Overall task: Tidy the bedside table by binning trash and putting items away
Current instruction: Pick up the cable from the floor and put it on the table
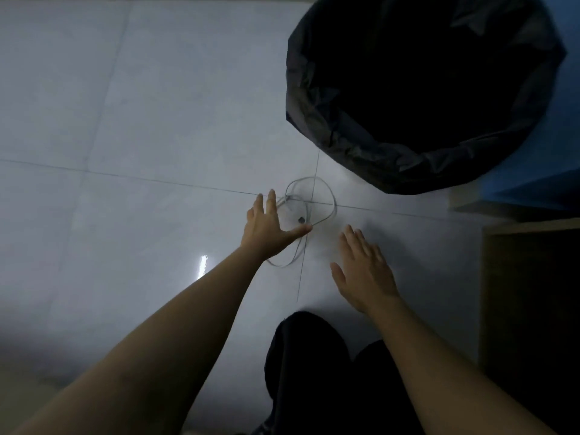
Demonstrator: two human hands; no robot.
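A thin white cable (326, 196) lies in loose loops on the pale tiled floor, with a small dark plug end inside the loops. My left hand (266, 227) hovers over the cable's left side, fingers spread and thumb stretched toward the loops; I cannot tell if it touches the cable. My right hand (364, 271) is flat and open, just right of and nearer than the cable, holding nothing. A bin lined with a black bag (361, 146) stands at the upper right, its inside dark.
The floor (141, 120) is glossy grey-white tile with a light glare spot. A blue surface (533, 189) lies beyond the bin at the right edge. A dark wooden furniture piece (530, 293) stands at the right. My dark trouser legs (314, 372) are at the bottom centre.
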